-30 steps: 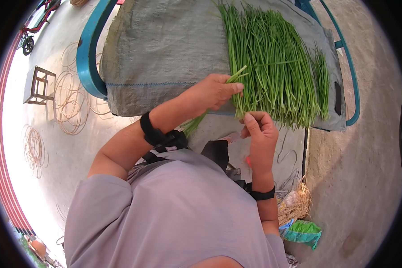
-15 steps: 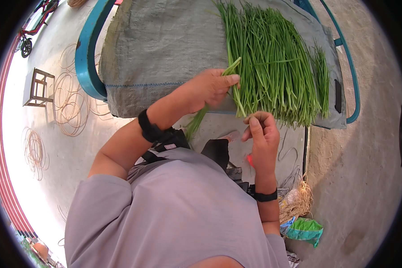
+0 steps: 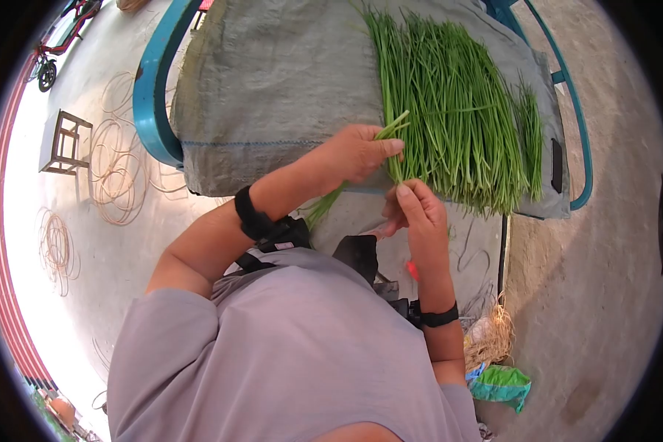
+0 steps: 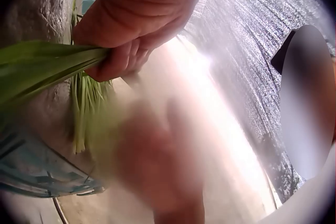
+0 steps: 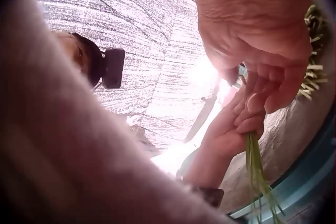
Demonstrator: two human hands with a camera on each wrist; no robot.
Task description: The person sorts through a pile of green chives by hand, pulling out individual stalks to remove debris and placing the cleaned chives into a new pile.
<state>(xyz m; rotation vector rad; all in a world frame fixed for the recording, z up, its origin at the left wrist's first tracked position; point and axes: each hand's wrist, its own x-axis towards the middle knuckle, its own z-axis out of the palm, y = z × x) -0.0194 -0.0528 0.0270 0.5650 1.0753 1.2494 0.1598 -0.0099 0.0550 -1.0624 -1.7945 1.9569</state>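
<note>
My left hand [image 3: 362, 155] grips a thin bunch of green chives [image 4: 44, 69], its pale cut ends poking out past the thumb and its leaves trailing back below the palm. Just right of it and closer to the body is my right hand [image 3: 424, 215], thumb and forefinger pinching the lower end of a chive stalk. Both hands are over the near edge of a grey woven sheet [image 3: 272, 74]. A broad pile of chives [image 3: 449, 110] lies on that sheet, right beside the left hand, cut ends toward the body.
A smaller strip of chives [image 3: 529, 144] lies right of the pile. Blue metal rails [image 3: 151, 103] flank the sheet. On the floor are a wooden stool [image 3: 68, 140], coiled cords [image 3: 114, 184], dry straw [image 3: 493, 331] and a green bag [image 3: 502, 384].
The right hand's fingers came off the stalk end half a second ago and are now back at it. The left hand shifted slightly left, then back right, still holding its bunch.
</note>
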